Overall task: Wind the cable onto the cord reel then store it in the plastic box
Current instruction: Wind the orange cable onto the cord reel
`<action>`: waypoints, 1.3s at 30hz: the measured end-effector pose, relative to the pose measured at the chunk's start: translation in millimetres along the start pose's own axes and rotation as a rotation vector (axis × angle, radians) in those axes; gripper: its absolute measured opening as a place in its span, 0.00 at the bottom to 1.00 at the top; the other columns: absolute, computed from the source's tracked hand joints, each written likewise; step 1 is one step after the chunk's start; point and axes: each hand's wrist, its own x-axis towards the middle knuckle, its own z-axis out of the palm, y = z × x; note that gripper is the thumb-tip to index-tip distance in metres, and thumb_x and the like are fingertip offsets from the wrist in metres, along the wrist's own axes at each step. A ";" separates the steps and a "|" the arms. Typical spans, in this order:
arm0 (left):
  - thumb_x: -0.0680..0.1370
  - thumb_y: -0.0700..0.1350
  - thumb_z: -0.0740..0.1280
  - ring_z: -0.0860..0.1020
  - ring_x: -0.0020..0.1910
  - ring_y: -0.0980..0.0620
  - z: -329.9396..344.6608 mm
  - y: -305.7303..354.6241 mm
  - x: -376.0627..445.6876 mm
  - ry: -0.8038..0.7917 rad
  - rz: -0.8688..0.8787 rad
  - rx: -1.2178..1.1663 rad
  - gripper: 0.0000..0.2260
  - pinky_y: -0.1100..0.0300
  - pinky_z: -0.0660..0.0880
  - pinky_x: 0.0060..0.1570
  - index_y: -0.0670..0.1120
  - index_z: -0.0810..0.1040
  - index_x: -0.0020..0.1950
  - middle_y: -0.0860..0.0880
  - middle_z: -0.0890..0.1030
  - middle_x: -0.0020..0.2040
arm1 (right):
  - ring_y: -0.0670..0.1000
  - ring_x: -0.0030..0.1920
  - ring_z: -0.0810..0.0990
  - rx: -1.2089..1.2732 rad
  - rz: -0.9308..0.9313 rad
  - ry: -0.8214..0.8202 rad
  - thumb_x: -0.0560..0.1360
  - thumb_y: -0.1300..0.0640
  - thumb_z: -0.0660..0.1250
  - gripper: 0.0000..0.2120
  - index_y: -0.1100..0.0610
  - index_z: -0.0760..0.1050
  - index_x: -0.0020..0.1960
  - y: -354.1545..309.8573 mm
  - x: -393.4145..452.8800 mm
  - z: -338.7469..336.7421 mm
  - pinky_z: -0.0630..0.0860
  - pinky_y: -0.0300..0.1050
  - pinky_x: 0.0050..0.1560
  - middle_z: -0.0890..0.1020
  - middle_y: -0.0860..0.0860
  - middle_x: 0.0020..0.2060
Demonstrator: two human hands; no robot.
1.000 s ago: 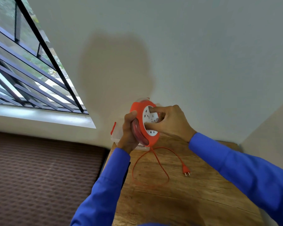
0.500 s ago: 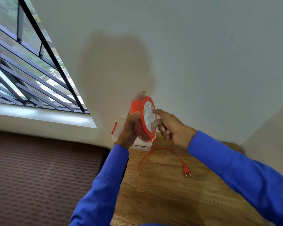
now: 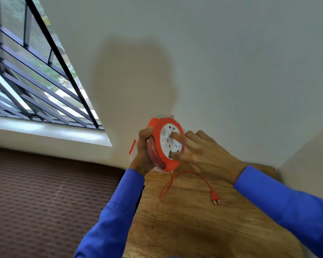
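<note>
An orange cord reel (image 3: pixel 158 140) with a white socket face is held upright above the table's far left corner. My left hand (image 3: pixel 143 151) grips its rim from the left, over the wound red cable. My right hand (image 3: pixel 199 151) presses its fingers on the white socket face. A short loop of orange cable (image 3: pixel 192 175) hangs from the reel's underside and lies on the wood, ending in a two-pin plug (image 3: pixel 215 198). Behind my left hand shows part of a clear plastic box (image 3: pixel 132 151) with an orange latch, mostly hidden.
The wooden table (image 3: pixel 194 229) sits in a corner between a pale wall ahead and a wall on the right. A barred window (image 3: pixel 35 81) and its sill are at the left. Brown patterned flooring (image 3: pixel 45 202) lies below the table's left edge.
The loose cable loop on the table has become shorter as it was drawn onto the reel. My right hand has shifted around the socket face, turning it.
</note>
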 end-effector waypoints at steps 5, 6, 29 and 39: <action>0.70 0.65 0.74 0.77 0.62 0.36 5.4 -8.8 -5.9 -0.117 -0.156 -0.092 0.44 0.37 0.75 0.59 0.45 0.68 0.80 0.40 0.76 0.66 | 0.61 0.56 0.82 -0.204 -0.280 -0.034 0.89 0.60 0.38 0.28 0.47 0.77 0.64 21.2 1.6 -2.8 0.78 0.55 0.46 0.74 0.64 0.74; 0.70 0.66 0.74 0.76 0.62 0.37 6.1 -9.2 -5.4 -0.121 -0.173 -0.103 0.44 0.37 0.74 0.59 0.45 0.68 0.80 0.39 0.75 0.66 | 0.62 0.53 0.83 -0.232 -0.308 -0.032 0.89 0.61 0.38 0.29 0.47 0.77 0.64 23.8 3.8 -0.6 0.77 0.54 0.44 0.76 0.65 0.72; 0.62 0.69 0.80 0.84 0.60 0.41 18.5 -0.4 0.3 0.116 0.095 0.214 0.43 0.44 0.82 0.60 0.50 0.78 0.71 0.41 0.84 0.62 | 0.39 0.25 0.79 0.974 1.043 0.257 0.75 0.35 0.74 0.17 0.48 0.86 0.38 -3.2 42.2 -0.3 0.75 0.36 0.31 0.81 0.37 0.25; 0.63 0.70 0.78 0.85 0.57 0.44 4.0 -1.8 1.2 0.130 0.158 0.238 0.37 0.47 0.83 0.56 0.54 0.82 0.68 0.47 0.87 0.58 | 0.44 0.22 0.68 1.487 1.324 -0.008 0.85 0.45 0.64 0.24 0.62 0.86 0.43 -18.3 40.3 -10.9 0.69 0.36 0.29 0.74 0.49 0.21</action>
